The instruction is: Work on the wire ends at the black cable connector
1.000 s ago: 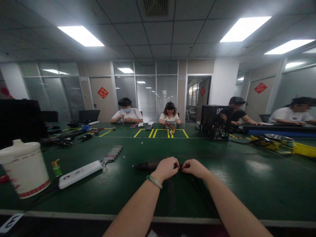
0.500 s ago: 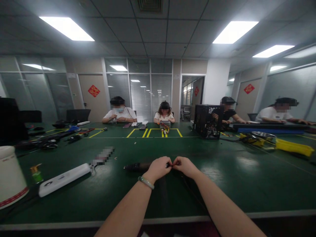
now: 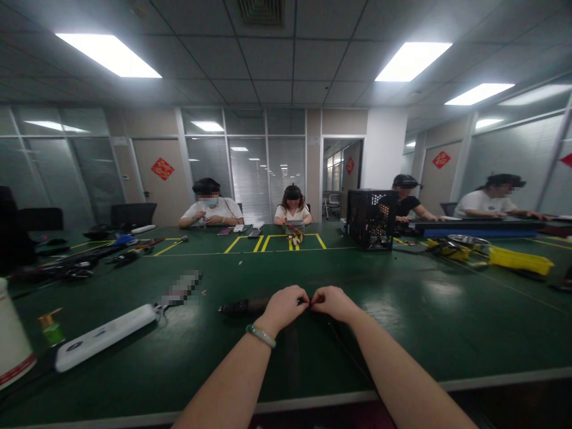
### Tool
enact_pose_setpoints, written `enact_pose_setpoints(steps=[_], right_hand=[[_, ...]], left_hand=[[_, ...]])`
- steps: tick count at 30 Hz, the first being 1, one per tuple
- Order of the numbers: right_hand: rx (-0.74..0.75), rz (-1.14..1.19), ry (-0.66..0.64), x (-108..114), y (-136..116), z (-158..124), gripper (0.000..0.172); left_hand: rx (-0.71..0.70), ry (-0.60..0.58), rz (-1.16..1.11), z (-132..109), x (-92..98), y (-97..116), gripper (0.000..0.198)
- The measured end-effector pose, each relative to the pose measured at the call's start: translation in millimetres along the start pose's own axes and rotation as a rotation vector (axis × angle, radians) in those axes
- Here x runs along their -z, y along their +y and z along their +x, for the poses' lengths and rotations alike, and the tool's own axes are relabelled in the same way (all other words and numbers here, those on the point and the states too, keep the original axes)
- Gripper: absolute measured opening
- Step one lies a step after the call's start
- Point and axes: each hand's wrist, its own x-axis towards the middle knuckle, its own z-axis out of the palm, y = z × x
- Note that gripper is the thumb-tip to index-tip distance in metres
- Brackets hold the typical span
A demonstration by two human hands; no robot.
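Observation:
My left hand (image 3: 286, 308), with a bangle at the wrist, is closed in a pinch beside the end of a dark cylindrical tool (image 3: 243, 307) that lies on the green table. Fingertips to fingertips with it, my right hand (image 3: 333, 302) is closed too. Something small and dark shows between the two pinches, too small to make out. A thin dark cable (image 3: 351, 351) runs from below my right hand toward the table's front edge.
A white power strip (image 3: 107, 336), a green bottle (image 3: 52, 332) and a white container (image 3: 13, 339) stand at the left. A black computer case (image 3: 370, 219) and yellow items (image 3: 521, 260) are at the right. Several people sit across the table (image 3: 402, 339).
The whole view has shifted slightly, with most things now further left. My hands remain together in nearly the same pose, and the dark bit between them shows less.

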Motion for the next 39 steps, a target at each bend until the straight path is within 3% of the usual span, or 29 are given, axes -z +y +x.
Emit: enact_pose_setpoints(steps=[8,18,30,39], right_hand=[[0.092,-0.057,0.074,2.6,-8.8,-0.9,0.014],[0.033,0.004,0.037,-3.8,-3.6,0.0,0.013],[0.032,-0.026,0.113,-4.1,-13.8,-1.8,0.012],[-0.002,0.049,0.083,-11.3,-1.1,3.8,0.016]], left_hand=[[0.081,0.01,0.01,-1.9,0.2,3.4,0.017],[0.075,-0.015,-0.01,-1.1,0.0,1.1,0.015],[0.052,0.004,0.011,-1.3,-2.1,-0.4,0.014],[0.007,0.021,0.034,-0.8,-5.4,-3.4,0.011]])
